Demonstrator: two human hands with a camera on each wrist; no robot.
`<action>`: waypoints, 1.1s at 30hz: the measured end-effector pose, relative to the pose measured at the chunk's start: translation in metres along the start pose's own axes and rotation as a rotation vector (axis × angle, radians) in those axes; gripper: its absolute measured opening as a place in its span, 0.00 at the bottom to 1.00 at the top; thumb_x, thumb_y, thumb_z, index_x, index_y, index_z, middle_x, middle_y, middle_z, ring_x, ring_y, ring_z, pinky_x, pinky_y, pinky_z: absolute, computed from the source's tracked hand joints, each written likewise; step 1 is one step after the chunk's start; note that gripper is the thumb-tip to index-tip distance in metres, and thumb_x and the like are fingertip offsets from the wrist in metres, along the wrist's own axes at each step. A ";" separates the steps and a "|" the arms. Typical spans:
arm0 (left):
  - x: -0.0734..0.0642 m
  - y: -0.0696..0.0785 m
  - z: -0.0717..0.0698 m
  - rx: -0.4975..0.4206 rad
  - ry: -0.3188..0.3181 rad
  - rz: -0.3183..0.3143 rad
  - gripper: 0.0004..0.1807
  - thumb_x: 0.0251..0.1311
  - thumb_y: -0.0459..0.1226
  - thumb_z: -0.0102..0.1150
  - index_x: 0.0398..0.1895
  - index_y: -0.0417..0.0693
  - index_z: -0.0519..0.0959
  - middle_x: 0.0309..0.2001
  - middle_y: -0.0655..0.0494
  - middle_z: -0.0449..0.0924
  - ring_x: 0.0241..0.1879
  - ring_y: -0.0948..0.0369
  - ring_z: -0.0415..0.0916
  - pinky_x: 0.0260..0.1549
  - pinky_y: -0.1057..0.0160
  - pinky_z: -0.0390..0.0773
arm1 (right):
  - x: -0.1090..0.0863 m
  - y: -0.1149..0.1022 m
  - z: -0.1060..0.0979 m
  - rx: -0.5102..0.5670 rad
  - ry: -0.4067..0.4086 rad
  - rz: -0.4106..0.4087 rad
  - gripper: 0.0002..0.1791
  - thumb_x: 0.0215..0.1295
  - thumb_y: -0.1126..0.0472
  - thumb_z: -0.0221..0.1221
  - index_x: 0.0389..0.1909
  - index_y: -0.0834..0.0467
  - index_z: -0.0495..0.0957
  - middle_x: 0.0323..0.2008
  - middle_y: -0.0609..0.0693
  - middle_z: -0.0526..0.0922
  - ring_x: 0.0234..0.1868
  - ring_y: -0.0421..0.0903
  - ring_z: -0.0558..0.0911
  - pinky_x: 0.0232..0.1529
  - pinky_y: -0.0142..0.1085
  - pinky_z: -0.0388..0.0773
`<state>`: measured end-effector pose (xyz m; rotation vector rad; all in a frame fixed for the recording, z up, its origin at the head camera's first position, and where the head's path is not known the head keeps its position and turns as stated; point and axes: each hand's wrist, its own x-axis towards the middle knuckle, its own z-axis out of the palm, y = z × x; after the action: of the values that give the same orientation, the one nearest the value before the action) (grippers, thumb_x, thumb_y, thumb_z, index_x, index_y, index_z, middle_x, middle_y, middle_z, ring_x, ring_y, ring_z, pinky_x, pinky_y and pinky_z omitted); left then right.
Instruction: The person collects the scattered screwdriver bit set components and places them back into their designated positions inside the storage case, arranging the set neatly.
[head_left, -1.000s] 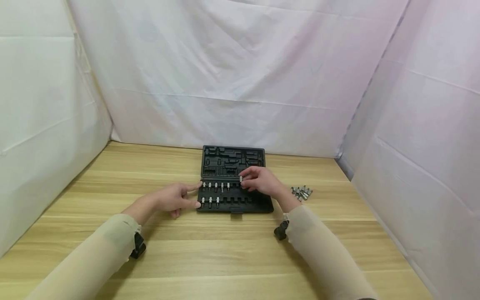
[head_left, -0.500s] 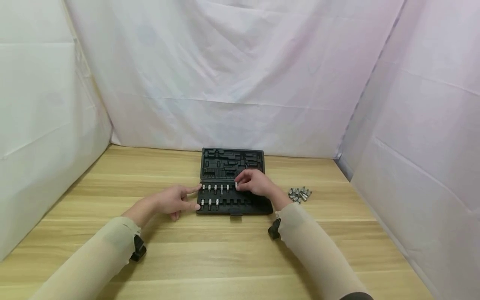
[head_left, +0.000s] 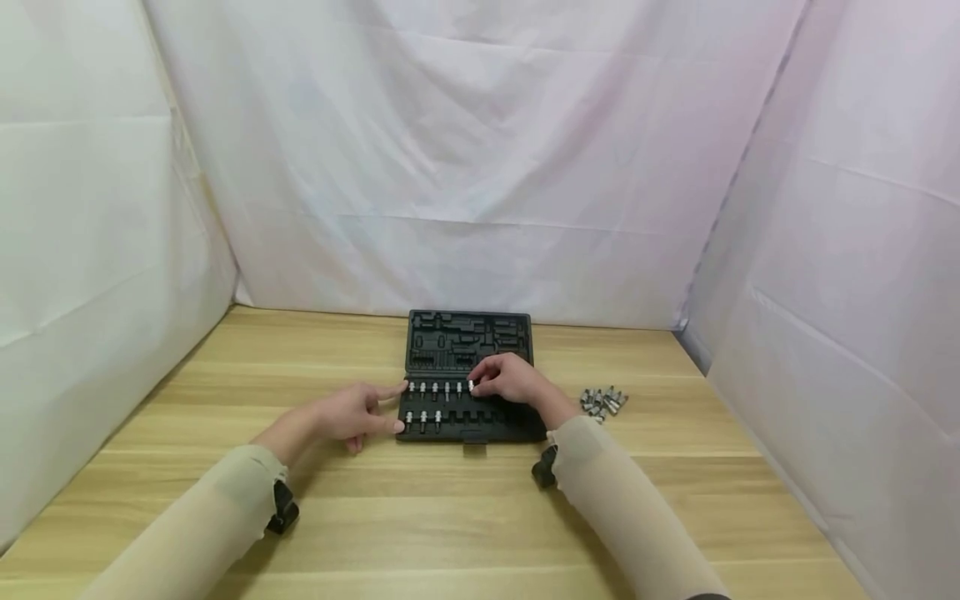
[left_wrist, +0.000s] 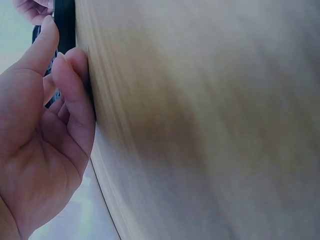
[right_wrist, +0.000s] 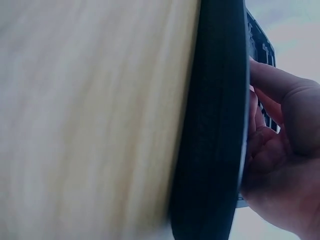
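An open black plastic tool case (head_left: 510,425) lies on the table, with several silver, dark-tipped bit sockets standing in two rows in its near half. At the far row my right hand (head_left: 516,379) pinches a bit socket (head_left: 471,387) between thumb and fingertips, in line with the others there. My left hand (head_left: 348,412) touches the case's left edge with extended index finger and thumb. In the left wrist view the left hand (left_wrist: 45,130) has its other fingers bent beside the case. The case's side wall (right_wrist: 212,120) hides the right fingertips in the right wrist view.
A loose pile of bit sockets (head_left: 600,402) lies on the wooden table (head_left: 420,533) to the right of the case. The case lid (head_left: 468,333) leans back with moulded recesses. White cloth walls (head_left: 465,167) stand behind and at both sides.
My right hand has moved left and down with the bit socket, bringing it into the far row. The left hand stays on the case edge. The head view has tilted slightly upward.
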<state>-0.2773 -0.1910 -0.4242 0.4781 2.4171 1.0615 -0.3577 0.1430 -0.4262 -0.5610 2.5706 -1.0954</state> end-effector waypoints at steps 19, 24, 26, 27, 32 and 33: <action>0.000 -0.001 0.002 -0.029 0.003 -0.009 0.49 0.72 0.50 0.73 0.90 0.57 0.56 0.29 0.49 0.74 0.16 0.61 0.72 0.17 0.63 0.81 | 0.003 -0.003 0.002 -0.023 0.033 0.018 0.23 0.74 0.52 0.72 0.68 0.47 0.84 0.41 0.52 0.86 0.37 0.46 0.84 0.40 0.40 0.84; 0.000 0.000 0.002 -0.024 0.005 -0.002 0.49 0.72 0.50 0.72 0.90 0.56 0.56 0.29 0.49 0.73 0.16 0.61 0.73 0.18 0.62 0.81 | 0.004 -0.004 0.003 -0.031 0.044 0.037 0.24 0.74 0.51 0.73 0.67 0.48 0.85 0.38 0.52 0.85 0.35 0.46 0.85 0.39 0.40 0.85; -0.001 0.000 0.002 -0.026 0.007 0.001 0.49 0.73 0.49 0.72 0.90 0.55 0.56 0.30 0.49 0.73 0.16 0.61 0.73 0.18 0.61 0.82 | 0.004 -0.004 0.003 -0.038 0.047 0.043 0.23 0.74 0.51 0.73 0.67 0.47 0.85 0.38 0.52 0.85 0.35 0.46 0.85 0.39 0.39 0.84; -0.001 0.000 0.002 -0.025 0.008 0.003 0.49 0.73 0.49 0.72 0.90 0.55 0.56 0.30 0.49 0.72 0.17 0.60 0.73 0.18 0.61 0.82 | 0.005 -0.005 0.003 -0.041 0.050 0.046 0.23 0.74 0.51 0.73 0.66 0.48 0.85 0.38 0.52 0.85 0.34 0.46 0.85 0.38 0.39 0.84; -0.001 0.000 0.002 -0.023 0.012 0.006 0.49 0.72 0.49 0.73 0.90 0.55 0.56 0.31 0.48 0.72 0.17 0.60 0.74 0.18 0.61 0.82 | 0.006 -0.006 0.004 -0.070 0.072 0.057 0.22 0.72 0.50 0.74 0.65 0.46 0.86 0.34 0.50 0.81 0.31 0.46 0.79 0.35 0.38 0.78; -0.001 0.000 0.002 -0.022 0.012 0.007 0.49 0.72 0.49 0.73 0.90 0.55 0.56 0.31 0.48 0.72 0.17 0.60 0.74 0.18 0.61 0.82 | 0.006 -0.006 0.005 -0.075 0.076 0.060 0.22 0.72 0.50 0.74 0.65 0.46 0.86 0.33 0.50 0.80 0.30 0.46 0.77 0.35 0.38 0.76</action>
<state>-0.2754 -0.1906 -0.4248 0.4741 2.4131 1.0957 -0.3597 0.1337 -0.4255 -0.4646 2.6848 -1.0223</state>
